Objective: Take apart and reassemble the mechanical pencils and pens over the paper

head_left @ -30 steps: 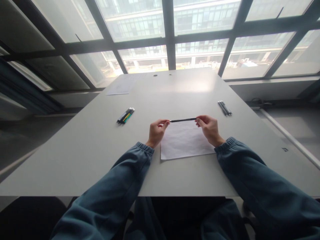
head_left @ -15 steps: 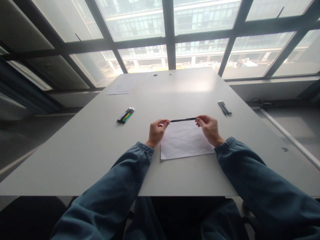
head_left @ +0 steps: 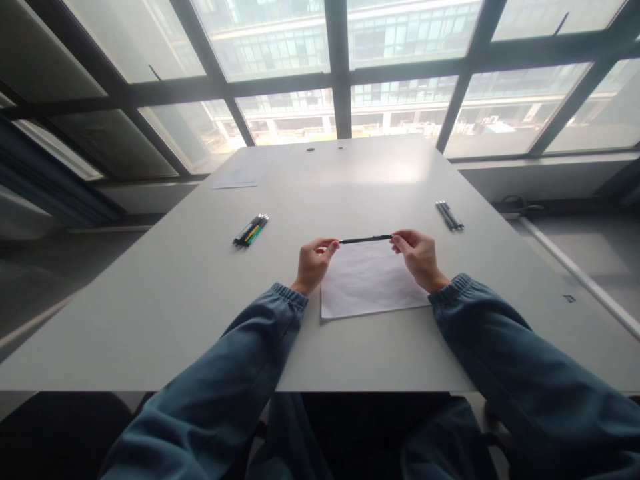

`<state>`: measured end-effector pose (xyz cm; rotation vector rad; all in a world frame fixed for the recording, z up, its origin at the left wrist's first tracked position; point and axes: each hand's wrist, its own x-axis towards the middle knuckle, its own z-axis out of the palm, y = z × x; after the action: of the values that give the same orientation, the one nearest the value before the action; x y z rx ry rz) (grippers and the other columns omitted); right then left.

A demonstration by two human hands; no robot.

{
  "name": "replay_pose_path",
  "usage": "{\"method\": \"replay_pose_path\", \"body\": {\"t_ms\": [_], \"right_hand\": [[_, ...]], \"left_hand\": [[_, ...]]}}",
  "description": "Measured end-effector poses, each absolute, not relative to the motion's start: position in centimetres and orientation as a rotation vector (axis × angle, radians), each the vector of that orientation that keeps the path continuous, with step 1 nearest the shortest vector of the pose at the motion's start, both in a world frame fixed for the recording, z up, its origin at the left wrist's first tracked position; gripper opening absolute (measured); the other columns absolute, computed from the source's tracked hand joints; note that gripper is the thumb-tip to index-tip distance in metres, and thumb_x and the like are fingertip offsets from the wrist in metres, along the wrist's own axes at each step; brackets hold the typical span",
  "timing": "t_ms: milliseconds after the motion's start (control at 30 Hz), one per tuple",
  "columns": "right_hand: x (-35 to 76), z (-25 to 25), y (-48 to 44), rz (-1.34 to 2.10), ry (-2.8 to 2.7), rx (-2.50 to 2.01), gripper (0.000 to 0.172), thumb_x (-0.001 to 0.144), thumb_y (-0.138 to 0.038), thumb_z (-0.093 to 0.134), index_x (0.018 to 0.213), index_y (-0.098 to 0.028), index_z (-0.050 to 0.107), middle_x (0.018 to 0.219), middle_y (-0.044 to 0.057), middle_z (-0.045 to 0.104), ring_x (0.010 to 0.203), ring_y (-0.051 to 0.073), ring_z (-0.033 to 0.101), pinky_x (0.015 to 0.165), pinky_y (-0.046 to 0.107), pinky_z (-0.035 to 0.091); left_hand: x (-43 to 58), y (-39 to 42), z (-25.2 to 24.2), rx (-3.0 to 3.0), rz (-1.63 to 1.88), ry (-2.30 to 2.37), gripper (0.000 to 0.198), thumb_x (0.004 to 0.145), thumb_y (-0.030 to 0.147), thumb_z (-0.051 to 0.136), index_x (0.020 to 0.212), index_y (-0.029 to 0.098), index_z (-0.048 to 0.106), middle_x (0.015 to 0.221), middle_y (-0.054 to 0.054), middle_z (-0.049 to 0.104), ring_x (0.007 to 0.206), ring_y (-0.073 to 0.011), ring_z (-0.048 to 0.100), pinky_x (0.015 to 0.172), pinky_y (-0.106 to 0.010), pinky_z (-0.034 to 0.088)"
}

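A slim black pen [head_left: 366, 239] is stretched level between my two hands, over the far edge of a white sheet of paper [head_left: 373, 287]. My left hand [head_left: 316, 261] pinches its left end between thumb and fingers. At the other end, the fingertips of my right hand [head_left: 416, 257] are closed on the pen. The paper lies on the white table [head_left: 210, 313], with both wrists beside or over its sides. Fingertips partly hide the pen's two ends.
Left of my hands lies a bundle of pens [head_left: 251, 231], black with yellow and green ones. A smaller group of dark pens [head_left: 450, 216] rests to the right. Papers [head_left: 240, 175] lie at the far left, and a small dark object [head_left: 569, 299] near the right edge.
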<state>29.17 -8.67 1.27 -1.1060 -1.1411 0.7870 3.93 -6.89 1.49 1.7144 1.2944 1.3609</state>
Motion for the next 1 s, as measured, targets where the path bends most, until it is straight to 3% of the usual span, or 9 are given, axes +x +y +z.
{"method": "replay_pose_path", "body": {"t_ms": [1000], "right_hand": [[29.23, 1.02, -8.58, 0.779, -1.152, -1.114, 0.024, 0.080, -0.039, 0.076, 0.087, -0.016, 0.072, 0.074, 0.005, 0.073, 0.062, 0.015, 0.065, 0.058, 0.029, 0.053]], "left_hand": [[3.88, -6.77, 1.32, 1.714, 1.359, 1.281, 0.031, 0.087, 0.047, 0.069, 0.091, 0.017, 0.078, 0.088, -0.009, 0.078, 0.089, -0.0224, 0.072, 0.075, -0.031, 0.052]]}}
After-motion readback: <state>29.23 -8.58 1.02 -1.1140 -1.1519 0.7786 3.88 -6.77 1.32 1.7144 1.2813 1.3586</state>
